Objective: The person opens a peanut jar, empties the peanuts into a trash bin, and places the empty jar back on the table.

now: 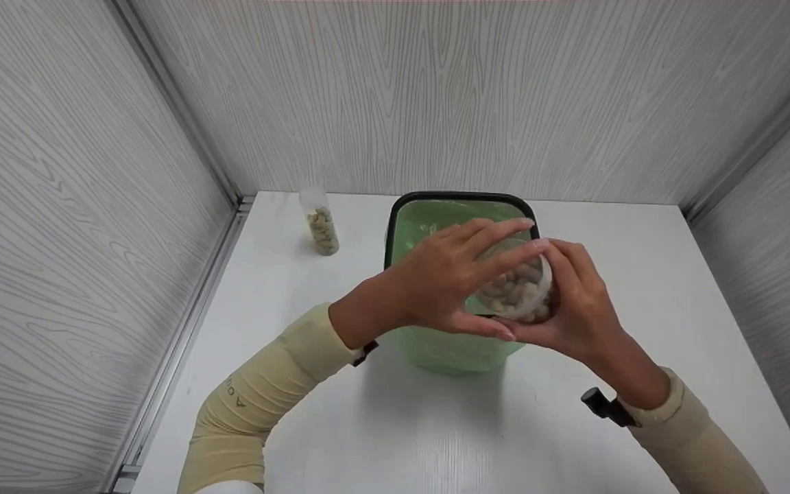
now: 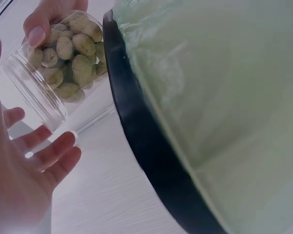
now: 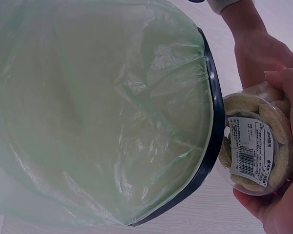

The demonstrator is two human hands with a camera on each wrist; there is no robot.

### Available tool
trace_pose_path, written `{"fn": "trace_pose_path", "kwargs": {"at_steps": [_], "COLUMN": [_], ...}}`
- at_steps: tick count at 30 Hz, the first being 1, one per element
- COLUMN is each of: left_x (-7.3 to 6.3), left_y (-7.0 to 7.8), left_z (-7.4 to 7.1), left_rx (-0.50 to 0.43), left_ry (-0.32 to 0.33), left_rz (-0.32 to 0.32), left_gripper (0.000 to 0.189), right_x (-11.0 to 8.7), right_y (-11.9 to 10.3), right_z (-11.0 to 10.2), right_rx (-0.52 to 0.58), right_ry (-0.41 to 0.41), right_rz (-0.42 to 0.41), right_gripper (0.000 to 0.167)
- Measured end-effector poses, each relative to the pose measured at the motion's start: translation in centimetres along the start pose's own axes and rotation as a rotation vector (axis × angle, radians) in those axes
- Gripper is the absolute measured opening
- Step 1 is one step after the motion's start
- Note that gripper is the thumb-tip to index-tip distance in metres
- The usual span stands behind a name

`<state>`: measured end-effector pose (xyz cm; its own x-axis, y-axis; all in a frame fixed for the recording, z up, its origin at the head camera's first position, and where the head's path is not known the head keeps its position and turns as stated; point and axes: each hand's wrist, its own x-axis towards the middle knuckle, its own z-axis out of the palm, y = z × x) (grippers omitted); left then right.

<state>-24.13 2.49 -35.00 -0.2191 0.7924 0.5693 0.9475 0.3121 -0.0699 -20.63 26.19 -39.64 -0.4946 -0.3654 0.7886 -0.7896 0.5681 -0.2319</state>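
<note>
My right hand (image 1: pixel 583 305) grips a clear plastic jar (image 1: pixel 517 291) of pale brown, nut-like snack pieces, tilted beside the black rim of a bin. The right wrist view shows a printed label (image 3: pixel 251 152) on the jar's base. My left hand (image 1: pixel 439 274) is spread around the mouth end, its fingers (image 2: pixel 58 151) extended. Whether those fingertips touch the jar is unclear, and they partly hide it in the head view. Below both hands stands the bin (image 1: pixel 463 196), lined with a pale green plastic bag (image 3: pixel 151 97).
A slim clear tube (image 1: pixel 323 230) partly filled with small pale brown pieces stands on the white table (image 1: pixel 436 446), left of the bin. Wood-patterned grey panels (image 1: pixel 402 96) enclose the table at the back and both sides.
</note>
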Motion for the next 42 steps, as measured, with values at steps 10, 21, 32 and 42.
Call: {"fn": "trace_pose_path", "kwargs": {"at_steps": [10,21,32,42], "left_x": [-0.1,0.3,0.6,0.7], "left_y": [-0.1,0.4,0.6,0.9], "left_z": [-0.3,-0.8,-0.8,-0.4], "left_rx": [-0.094,-0.153,-0.147,-0.097], "left_ry": [-0.015,-0.041,-0.009,0.034], "left_rz": [0.167,0.121,0.09,0.057], "left_gripper": [0.062,0.058,0.062,0.061], "right_x": [-0.1,-0.2,0.1,0.0], "right_y": [-0.1,-0.1,-0.4,-0.6], "right_z": [-0.3,-0.4,-0.5,-0.4], "right_rx": [-0.018,-0.018,0.004,0.029], "right_ry": [-0.022,-0.037,-0.029,-0.008], "right_rz": [0.018,0.001,0.001,0.012], "right_gripper": [0.082,0.082,0.077,0.071]}}
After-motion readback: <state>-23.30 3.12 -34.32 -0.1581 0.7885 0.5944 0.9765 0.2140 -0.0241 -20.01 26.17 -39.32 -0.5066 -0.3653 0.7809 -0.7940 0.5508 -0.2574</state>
